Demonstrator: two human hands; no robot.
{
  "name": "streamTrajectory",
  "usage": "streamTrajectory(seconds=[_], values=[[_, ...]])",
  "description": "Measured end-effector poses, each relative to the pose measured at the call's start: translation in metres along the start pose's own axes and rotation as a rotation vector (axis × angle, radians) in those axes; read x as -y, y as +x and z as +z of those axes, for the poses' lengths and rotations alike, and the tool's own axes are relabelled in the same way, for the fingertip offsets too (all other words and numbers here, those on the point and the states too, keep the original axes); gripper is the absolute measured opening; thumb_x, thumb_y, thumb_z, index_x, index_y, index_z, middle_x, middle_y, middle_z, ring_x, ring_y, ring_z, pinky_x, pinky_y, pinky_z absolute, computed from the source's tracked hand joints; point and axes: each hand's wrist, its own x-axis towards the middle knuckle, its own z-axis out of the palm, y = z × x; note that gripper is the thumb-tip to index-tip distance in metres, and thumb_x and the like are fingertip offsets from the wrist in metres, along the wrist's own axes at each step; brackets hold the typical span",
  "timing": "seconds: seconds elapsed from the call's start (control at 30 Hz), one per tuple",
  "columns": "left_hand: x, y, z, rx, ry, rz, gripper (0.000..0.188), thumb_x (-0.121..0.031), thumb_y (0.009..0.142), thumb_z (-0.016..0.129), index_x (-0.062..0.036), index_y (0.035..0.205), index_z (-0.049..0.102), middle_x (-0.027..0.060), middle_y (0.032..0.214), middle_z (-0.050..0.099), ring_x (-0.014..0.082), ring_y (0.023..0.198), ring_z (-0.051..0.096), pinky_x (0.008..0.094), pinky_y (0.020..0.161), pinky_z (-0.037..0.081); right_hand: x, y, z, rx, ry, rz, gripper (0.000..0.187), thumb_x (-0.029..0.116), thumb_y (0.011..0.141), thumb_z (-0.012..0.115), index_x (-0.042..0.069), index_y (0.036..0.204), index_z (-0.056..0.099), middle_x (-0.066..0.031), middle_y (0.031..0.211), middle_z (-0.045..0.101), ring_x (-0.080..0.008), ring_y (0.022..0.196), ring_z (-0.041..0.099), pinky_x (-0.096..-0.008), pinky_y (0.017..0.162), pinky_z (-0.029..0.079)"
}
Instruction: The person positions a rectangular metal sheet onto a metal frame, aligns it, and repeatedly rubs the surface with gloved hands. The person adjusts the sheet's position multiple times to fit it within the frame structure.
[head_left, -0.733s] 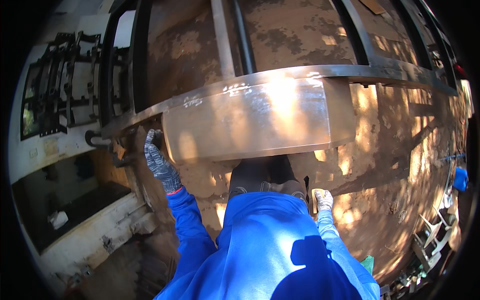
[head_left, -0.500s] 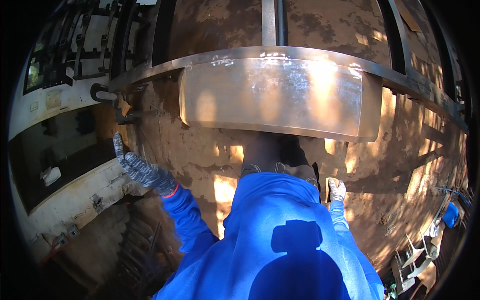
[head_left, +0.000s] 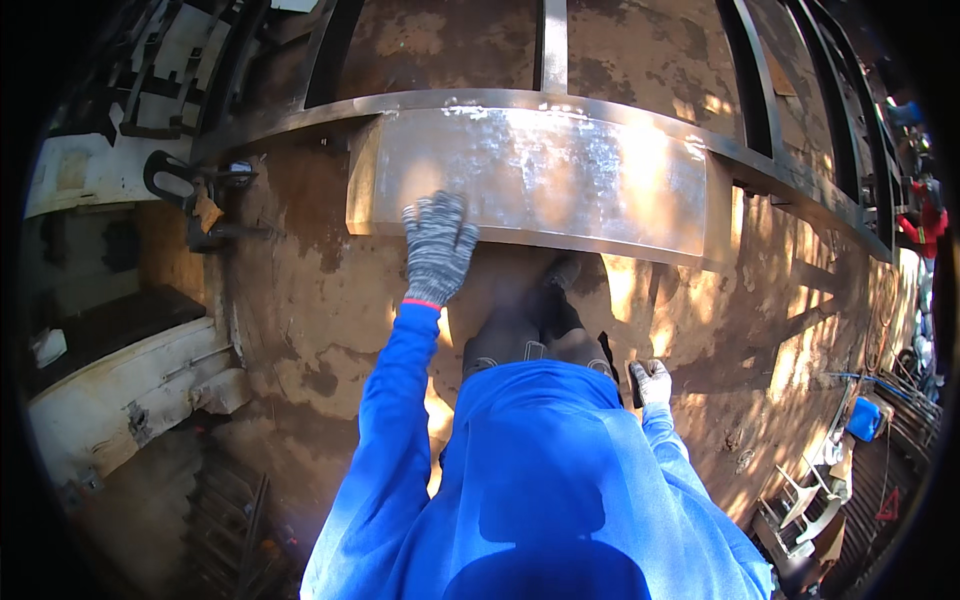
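My left hand [head_left: 440, 248], in a grey-and-white knit glove with a red cuff, is stretched out at the near left edge of a metal panel [head_left: 540, 175]. Its fingers overlap the panel in view; I cannot tell whether they touch it. The panel is box-like, with bright scratched patches and bent sides, and joins a long metal beam [head_left: 420, 103] along its far edge. Low beside my right thigh, my right hand [head_left: 653, 382], also gloved, is curled around something dark that I cannot make out.
Metal bars [head_left: 553, 45] run away from the beam over stained brown ground. At the left, a black looped handle [head_left: 167, 178] projects near a whitish wall ledge [head_left: 150, 375]. A blue container [head_left: 865, 418] and a white chair-like frame [head_left: 815, 505] lie at the right. Someone in red [head_left: 925, 225] stands far right.
My left hand has swung from the far left, by the wall, rightward and forward to the panel's edge. My right hand stays low at my side. My view has shifted and turned slightly.
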Motion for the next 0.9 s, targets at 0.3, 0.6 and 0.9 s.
streamTrajectory(seconds=[0.3, 0.6, 0.9], values=[[0.030, -0.024, -0.061, -0.609, -0.449, -0.227, 0.049, -0.025, 0.110, 0.034, 0.0029, 0.149, 0.042, 0.0188, 0.155, 0.044, 0.0326, 0.148, 0.035, 0.0463, 0.125, 0.021, -0.033, -0.062, 0.013, -0.240, -0.264, -0.042, 0.042, 0.030, 0.084, 0.080, -0.002, 0.109, 0.067, -0.0191, 0.105, 0.073, -0.0294, 0.096, 0.068, -0.0402, 0.087, 0.053], [0.062, -0.241, 0.069, -0.041, -0.428, -0.598, 0.049, -0.007, 0.104, 0.034, -0.0003, 0.152, 0.039, 0.0175, 0.156, 0.044, 0.0309, 0.144, 0.042, 0.0384, 0.119, 0.034, -0.126, -0.124, -0.015, -0.165, -0.330, 0.182, 0.035, 0.025, 0.078, 0.087, -0.001, 0.090, 0.068, -0.0101, 0.083, 0.069, -0.0183, 0.075, 0.061, -0.0345, 0.073, 0.053], [0.017, -0.547, 0.127, 0.946, -0.678, -0.862, 0.059, 0.006, 0.092, 0.043, -0.0084, 0.148, 0.047, 0.0191, 0.125, 0.069, 0.0286, 0.115, 0.066, 0.0408, 0.101, 0.051, -0.003, -0.071, -0.009, -0.179, -0.274, 0.200, 0.040, 0.026, 0.079, 0.087, -0.001, 0.102, 0.069, -0.0092, 0.094, 0.071, -0.0167, 0.084, 0.063, -0.0349, 0.080, 0.053]])
